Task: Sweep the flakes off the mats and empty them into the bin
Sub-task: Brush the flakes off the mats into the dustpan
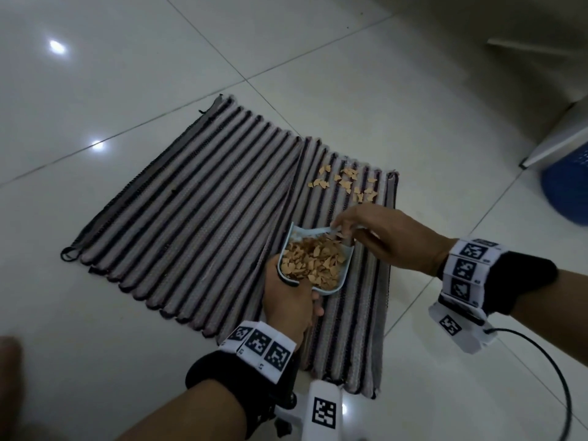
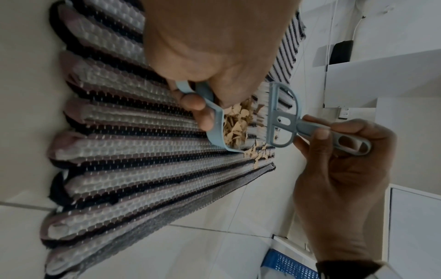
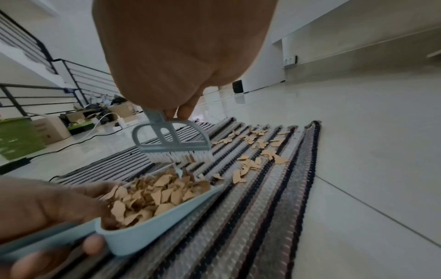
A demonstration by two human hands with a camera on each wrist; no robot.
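My left hand (image 1: 288, 300) grips the handle of the heaped dustpan (image 3: 152, 217); my right hand (image 1: 386, 238) pinches the small brush (image 3: 173, 143) at its lip. The remaining flakes (image 1: 348, 184) lie just beyond my right fingers on the striped mat (image 1: 197, 198), nearer that hand, along the ribs.

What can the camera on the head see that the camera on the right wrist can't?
Only the head camera shows both striped mats whole, the blue bin and both wristbands. Only the right wrist camera shows the stair railing, the boxes and the brush's white bristles. Both show the left hand holding the dustpan of flakes, the right hand holding the brush, and loose flakes on the mat.
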